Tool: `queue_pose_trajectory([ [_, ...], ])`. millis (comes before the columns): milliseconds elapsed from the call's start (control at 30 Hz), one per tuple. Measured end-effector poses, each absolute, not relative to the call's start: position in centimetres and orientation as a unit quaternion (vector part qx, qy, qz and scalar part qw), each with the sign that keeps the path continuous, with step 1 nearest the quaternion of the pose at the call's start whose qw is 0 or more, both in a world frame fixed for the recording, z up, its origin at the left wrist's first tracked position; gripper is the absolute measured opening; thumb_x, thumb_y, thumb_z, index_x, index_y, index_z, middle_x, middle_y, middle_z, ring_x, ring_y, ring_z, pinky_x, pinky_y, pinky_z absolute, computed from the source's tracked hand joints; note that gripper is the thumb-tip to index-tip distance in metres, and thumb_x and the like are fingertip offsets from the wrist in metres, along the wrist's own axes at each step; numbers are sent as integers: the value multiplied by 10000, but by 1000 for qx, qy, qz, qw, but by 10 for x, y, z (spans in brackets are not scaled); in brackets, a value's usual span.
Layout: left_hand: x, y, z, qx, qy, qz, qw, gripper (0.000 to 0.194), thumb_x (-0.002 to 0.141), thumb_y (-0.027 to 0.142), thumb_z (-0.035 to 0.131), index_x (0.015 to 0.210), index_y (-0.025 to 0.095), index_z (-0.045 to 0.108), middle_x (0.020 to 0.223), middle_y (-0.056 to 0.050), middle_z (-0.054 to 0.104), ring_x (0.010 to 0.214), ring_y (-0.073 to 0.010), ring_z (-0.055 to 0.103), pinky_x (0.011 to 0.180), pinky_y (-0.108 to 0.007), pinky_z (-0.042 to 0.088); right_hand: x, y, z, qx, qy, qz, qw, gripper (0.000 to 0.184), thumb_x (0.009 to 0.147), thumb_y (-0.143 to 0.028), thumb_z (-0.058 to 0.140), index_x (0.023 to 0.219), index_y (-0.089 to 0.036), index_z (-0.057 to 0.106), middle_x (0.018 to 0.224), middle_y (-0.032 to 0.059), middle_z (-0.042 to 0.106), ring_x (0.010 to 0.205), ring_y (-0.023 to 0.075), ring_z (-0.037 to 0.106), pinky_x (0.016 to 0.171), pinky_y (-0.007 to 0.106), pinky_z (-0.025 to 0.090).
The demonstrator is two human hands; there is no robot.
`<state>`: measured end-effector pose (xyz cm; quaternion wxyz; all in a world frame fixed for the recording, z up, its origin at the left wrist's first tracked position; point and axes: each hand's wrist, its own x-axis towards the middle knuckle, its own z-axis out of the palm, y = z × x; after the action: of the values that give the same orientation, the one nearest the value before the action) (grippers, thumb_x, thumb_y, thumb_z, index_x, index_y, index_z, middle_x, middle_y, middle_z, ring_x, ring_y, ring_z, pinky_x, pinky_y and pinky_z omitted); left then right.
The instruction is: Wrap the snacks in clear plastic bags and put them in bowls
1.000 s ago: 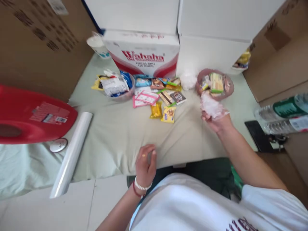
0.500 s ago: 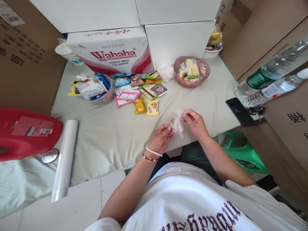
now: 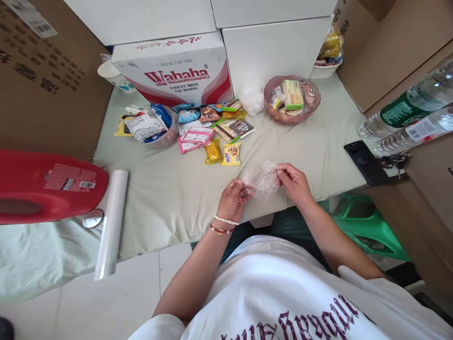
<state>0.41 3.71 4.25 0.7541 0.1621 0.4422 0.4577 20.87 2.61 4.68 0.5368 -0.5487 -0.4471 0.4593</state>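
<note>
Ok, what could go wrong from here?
The crumpled clear plastic, pinched between the left hand and right hand, looks thin and might tear or cling to the fingers. The plastic roll overhangs the table's front edge, so a bump could knock it off. Packets heaped above the clear bowl's rim could slide out if nudged.

Single head cam, looking forward and steeply down from above the shirt [image 3: 269, 283] (wearer's own viewpoint), facing the boxes [image 3: 177, 71] across the table [image 3: 173, 198]. It's framing left hand [image 3: 231, 198] and right hand [image 3: 294, 184] near center, at close range, and catching floor [image 3: 138, 297] lower left.
</note>
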Motion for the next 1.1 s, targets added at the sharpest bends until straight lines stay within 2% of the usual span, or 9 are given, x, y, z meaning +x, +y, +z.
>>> queue_pose_trajectory([
  [233,-2,48,40,146,446,523,712,430,728,391,885,821,233,495,806,61,647,865,-161,727,863,-379,601,234,6,38,-595,-381,461,537,275,856,-488,714,947,-229,708,692,-35,602,581,124,514,547,265,448],
  [433,-17,58,45,119,459,523,708,326,762,311,841,810,230,529,754,63,659,831,-158,724,956,-454,587,241,3,35,-614,-366,473,515,285,836,-475,750,956,-219,717,629,-46,577,549,123,510,508,254,437],
  [533,-20,56,47,93,431,510,739,207,804,335,758,819,224,584,824,13,710,926,-197,731,992,-508,572,238,4,35,-613,-362,474,518,296,817,-480,765,940,-216,715,638,-43,587,558,123,519,507,251,441],
  [600,-18,52,50,96,396,498,766,133,792,302,710,869,228,631,969,-29,748,1076,-244,717,1016,-545,557,235,5,37,-609,-354,481,523,302,810,-485,768,931,-213,715,634,-43,590,557,121,520,515,252,447],
  [667,-15,47,52,119,377,488,778,251,718,190,698,959,253,667,1169,-33,739,1193,-268,682,1031,-550,550,231,5,39,-606,-344,490,524,308,805,-488,769,930,-211,716,619,-47,583,548,119,515,521,254,449],
  [767,-8,43,53,167,386,466,778,533,633,73,716,1106,312,669,1373,-6,656,1220,-255,673,1019,-492,565,228,6,42,-604,-340,498,521,313,804,-487,768,933,-207,716,620,-46,583,554,120,517,524,253,446],
  [867,-1,43,53,186,405,442,779,639,693,199,831,1263,354,589,1360,-30,648,1147,-242,708,931,-422,599,228,4,40,-607,-345,497,515,314,804,-489,765,932,-207,711,613,-47,578,549,124,508,521,255,435],
  [1000,10,44,53,163,441,417,778,660,731,643,819,1204,257,569,1226,-123,704,1115,-273,711,835,-393,609,227,0,33,-620,-367,476,504,296,843,-501,732,946,-225,705,626,-47,559,568,136,495,532,262,419],
  [1100,18,44,52,199,478,393,760,597,693,627,861,1055,213,628,1148,-105,718,1009,-221,711,784,-327,591,225,-3,32,-616,-438,430,493,250,891,-487,703,918,-239,699,749,-13,605,671,153,537,624,281,453],
])
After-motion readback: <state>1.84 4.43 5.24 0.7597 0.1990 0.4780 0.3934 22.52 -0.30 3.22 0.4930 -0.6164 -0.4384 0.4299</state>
